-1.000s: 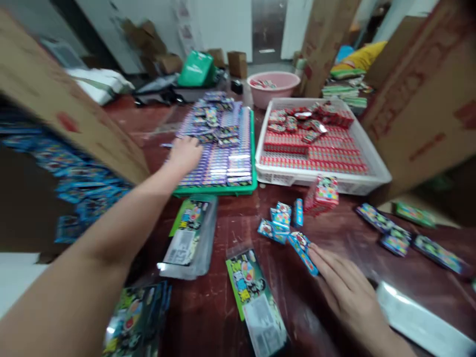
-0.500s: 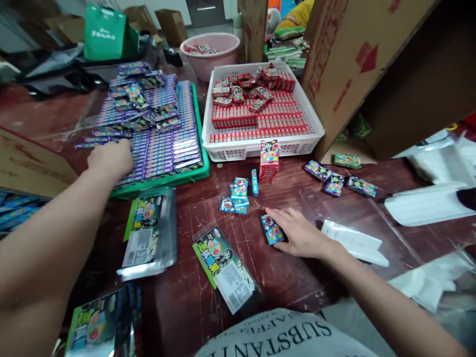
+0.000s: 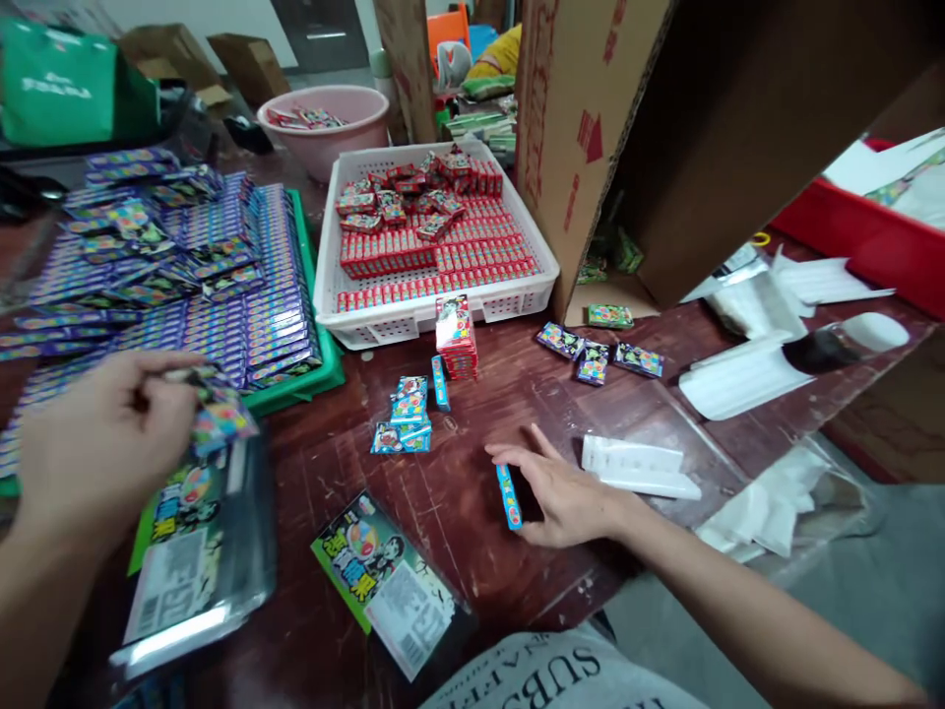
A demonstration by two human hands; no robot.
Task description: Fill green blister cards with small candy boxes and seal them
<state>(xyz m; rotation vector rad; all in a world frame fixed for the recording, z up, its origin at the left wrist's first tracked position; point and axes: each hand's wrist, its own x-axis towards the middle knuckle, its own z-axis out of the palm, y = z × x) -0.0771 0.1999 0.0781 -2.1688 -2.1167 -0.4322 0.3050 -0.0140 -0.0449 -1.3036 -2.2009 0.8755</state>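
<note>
My left hand [image 3: 110, 433] pinches a small purple candy box [image 3: 221, 412], slightly blurred, in front of the green tray [image 3: 330, 359] of purple boxes. Below it lies a stack of clear printed pouches [image 3: 177, 581]. My right hand [image 3: 565, 497] grips a small blue candy box [image 3: 509, 497] by its ends, thumb near and fingers far, with the narrow side facing up on the table. One printed pouch [image 3: 391, 581] lies flat between my hands. Farther off are several loose blue boxes [image 3: 409, 402] and a stack of red boxes [image 3: 456, 337].
A white perforated basket [image 3: 435, 323] of red boxes stands at the back, with a pink basin [image 3: 332, 128] behind it. A large cardboard carton [image 3: 583, 148] rises to its right. Several purple boxes [image 3: 593, 362] and white paper strips [image 3: 639, 465] lie at right.
My left hand has come away from the green tray toward me with a purple box. My right hand has turned the blue box from flat onto its edge. The view has swung right.
</note>
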